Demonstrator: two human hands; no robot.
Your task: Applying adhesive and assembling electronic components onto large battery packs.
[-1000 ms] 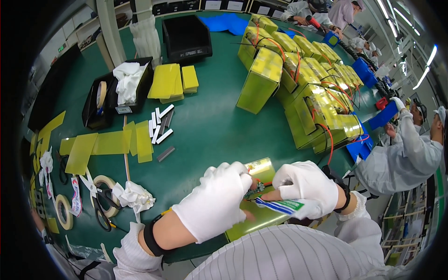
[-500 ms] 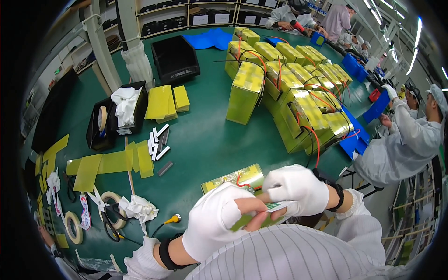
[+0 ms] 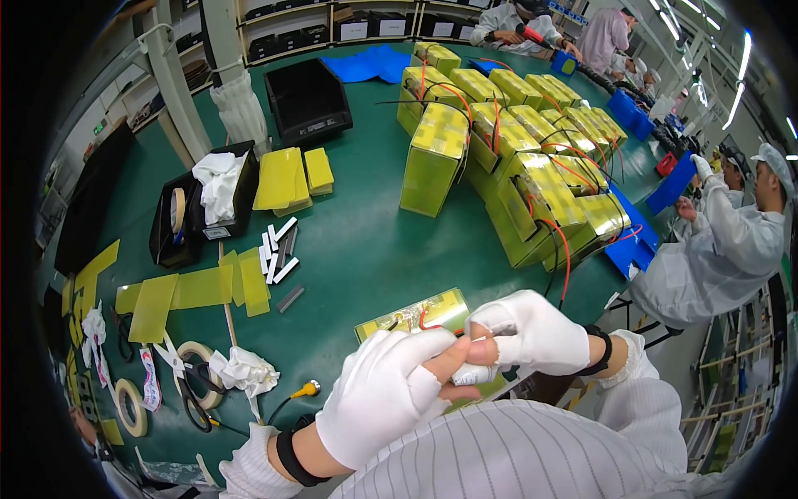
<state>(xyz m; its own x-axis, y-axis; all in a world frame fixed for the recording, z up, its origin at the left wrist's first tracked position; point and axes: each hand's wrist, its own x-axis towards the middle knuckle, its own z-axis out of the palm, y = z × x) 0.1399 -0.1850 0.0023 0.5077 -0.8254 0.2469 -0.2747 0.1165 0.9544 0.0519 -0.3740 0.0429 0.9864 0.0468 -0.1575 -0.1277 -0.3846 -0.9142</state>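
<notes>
Green worktable [image 3: 366, 241], yellow battery packs [image 3: 515, 158]

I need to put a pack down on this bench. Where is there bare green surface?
The widest bare patch lies mid-table, between the metal strips, the upright pack and the flat pack by the hands. Another lies between the black tray and the pack rows. The left side is crowded with yellow sheets, tape rolls and scissors.

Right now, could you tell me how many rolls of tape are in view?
3: one upright in the black bin, one by the scissors, one at the table's left edge. Others may be hidden.
</notes>
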